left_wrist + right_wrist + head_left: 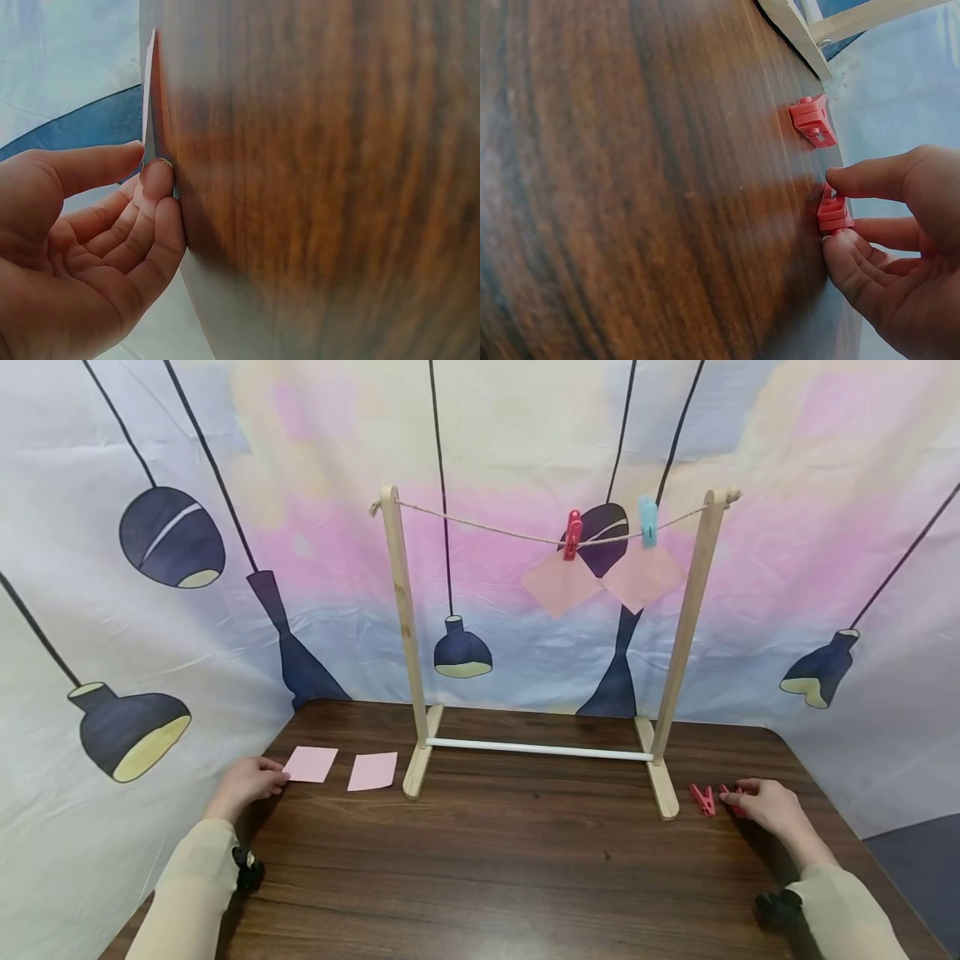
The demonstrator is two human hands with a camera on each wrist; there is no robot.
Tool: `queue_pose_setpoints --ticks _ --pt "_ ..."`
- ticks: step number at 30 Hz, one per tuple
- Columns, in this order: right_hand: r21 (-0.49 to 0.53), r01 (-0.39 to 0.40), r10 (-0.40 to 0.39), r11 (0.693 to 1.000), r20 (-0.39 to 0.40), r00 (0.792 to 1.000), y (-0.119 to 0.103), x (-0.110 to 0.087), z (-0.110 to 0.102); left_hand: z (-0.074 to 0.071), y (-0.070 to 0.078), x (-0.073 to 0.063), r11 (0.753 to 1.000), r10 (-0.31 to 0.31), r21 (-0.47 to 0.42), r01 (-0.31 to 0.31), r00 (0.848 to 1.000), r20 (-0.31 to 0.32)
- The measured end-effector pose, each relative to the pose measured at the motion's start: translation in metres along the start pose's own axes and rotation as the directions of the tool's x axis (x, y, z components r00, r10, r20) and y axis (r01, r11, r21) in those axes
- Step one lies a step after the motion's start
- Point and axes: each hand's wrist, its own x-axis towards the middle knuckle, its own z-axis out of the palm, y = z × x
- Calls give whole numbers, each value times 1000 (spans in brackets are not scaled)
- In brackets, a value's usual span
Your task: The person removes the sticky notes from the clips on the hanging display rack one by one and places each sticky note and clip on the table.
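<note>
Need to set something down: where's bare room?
Bare: the table between the forearms, and before the white bar between the stand's feet. Crowded: left of them, pink papers and left hand; right of them, red clips and right hand.

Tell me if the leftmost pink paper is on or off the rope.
Off: the left grip pinches the leftmost pink paper by its edge down at the table, below the rope.

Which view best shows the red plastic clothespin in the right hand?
The right wrist view: the red plastic clothespin appears large there, pinched by the right hand. The head view shows it small and partly covered by that hand; the left wrist view doesn't show it.
</note>
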Motion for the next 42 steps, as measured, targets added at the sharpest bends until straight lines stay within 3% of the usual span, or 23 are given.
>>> queue_pose_setpoints --ticks 14,35,42 --pt "30 -4 4 1000 -3 1000 0 -2 -1 -1 4 -2 1000 -18 -13 18 1000 7" --pt "69 -10 8 998 29 1000 4 -8 -4 -6 10 -8 997 -68 48 66 997 35" --pt "77 -4 1 997 38 999 9 -8 -9 -7 13 -8 994 -71 88 69 997 19"
